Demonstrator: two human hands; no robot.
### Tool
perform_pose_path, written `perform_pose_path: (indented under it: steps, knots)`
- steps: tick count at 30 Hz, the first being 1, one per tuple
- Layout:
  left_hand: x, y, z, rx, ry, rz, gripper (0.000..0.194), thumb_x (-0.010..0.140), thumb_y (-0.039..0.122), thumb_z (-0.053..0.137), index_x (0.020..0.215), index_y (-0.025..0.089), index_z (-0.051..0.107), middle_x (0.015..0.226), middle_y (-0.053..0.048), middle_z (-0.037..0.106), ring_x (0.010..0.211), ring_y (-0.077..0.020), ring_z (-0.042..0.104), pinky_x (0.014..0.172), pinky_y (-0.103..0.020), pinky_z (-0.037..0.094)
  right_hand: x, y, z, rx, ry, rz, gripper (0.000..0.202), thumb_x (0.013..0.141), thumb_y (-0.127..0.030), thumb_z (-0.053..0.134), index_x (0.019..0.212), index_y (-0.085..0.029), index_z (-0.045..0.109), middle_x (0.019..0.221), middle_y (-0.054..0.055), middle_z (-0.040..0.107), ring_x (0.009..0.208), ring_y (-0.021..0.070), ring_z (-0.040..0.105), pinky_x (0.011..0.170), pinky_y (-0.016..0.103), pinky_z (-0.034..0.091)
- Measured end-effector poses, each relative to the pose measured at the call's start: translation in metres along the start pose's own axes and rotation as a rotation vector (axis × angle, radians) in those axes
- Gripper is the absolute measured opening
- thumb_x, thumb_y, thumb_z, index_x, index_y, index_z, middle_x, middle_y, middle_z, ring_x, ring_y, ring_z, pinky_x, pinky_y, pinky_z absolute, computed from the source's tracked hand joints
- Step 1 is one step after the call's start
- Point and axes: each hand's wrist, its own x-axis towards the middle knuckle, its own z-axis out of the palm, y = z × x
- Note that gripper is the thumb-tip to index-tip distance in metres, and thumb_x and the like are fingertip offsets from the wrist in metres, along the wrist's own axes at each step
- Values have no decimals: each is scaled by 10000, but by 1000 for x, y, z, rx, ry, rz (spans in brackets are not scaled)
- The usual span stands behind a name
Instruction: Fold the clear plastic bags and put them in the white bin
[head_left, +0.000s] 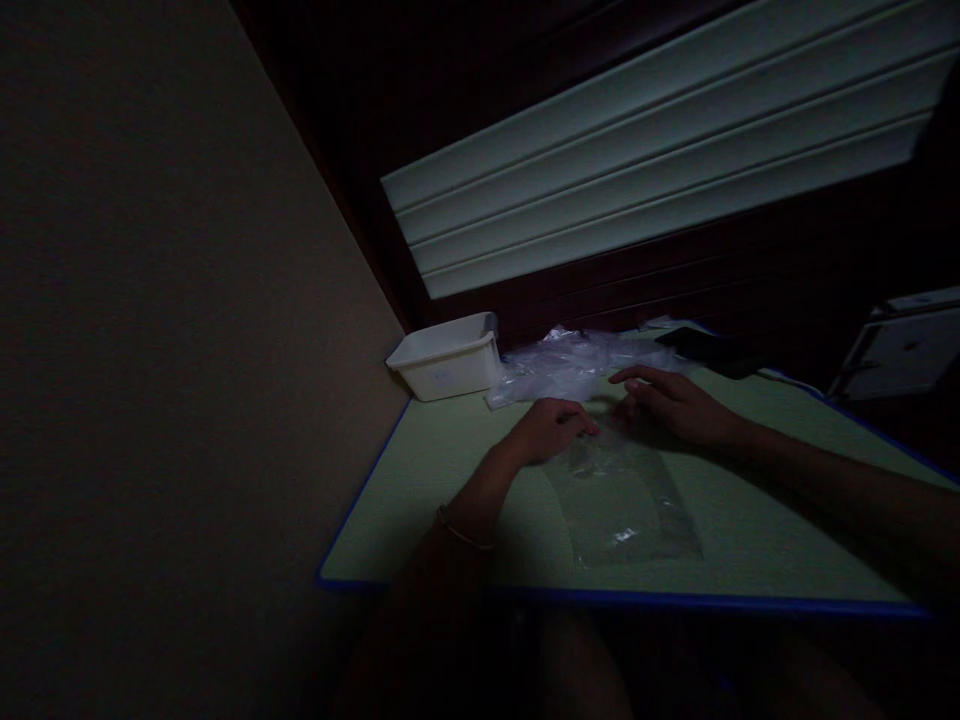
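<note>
A clear plastic bag (619, 510) lies flat on the pale green table, its lower edge towards me. My left hand (553, 430), with a bracelet on the wrist, is closed at the bag's far left corner, fingertips pressed together on the film. Over the far right part of the bag is my right hand (671, 405), its index finger stretched out to the left and the other fingers bent below it. I see nothing held in it, though the dim light hides its lower fingertips.
Behind my hands lies a heap of clear plastic bags (562, 362). To its left stands a white plastic bin (446, 362) against the wall. A dark flat object (705, 350) rests at the back right. Blue trim edges the table (465, 500). A louvred panel (660, 150) rises behind.
</note>
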Motion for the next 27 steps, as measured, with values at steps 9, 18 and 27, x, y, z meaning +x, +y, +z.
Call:
perform_pose_path:
  steps: [9,18,27]
  knots:
    - [-1,5,-4,88,139,8,285,866,262,462,840,139,717,793,-36,691,742,-139,605,723,-248,447,0,2,-2,1,24,-35,478,920,-575,395,1047,-185,642,745,62,735,734,228,667,739,365,495]
    - [0,13,-9,118,61,19,281,879,254,456,842,146,712,845,-41,696,792,-137,609,777,-254,451,1,5,-2,-132,-17,-98,410,931,-506,409,939,-183,663,803,64,719,779,231,659,755,355,490]
    - [-18,3,-52,377,63,-225,276,798,355,545,720,121,670,659,-29,623,616,-126,533,568,-239,375,4,12,-5,-351,39,-36,341,881,-450,470,940,-173,658,887,95,720,741,240,659,682,353,497]
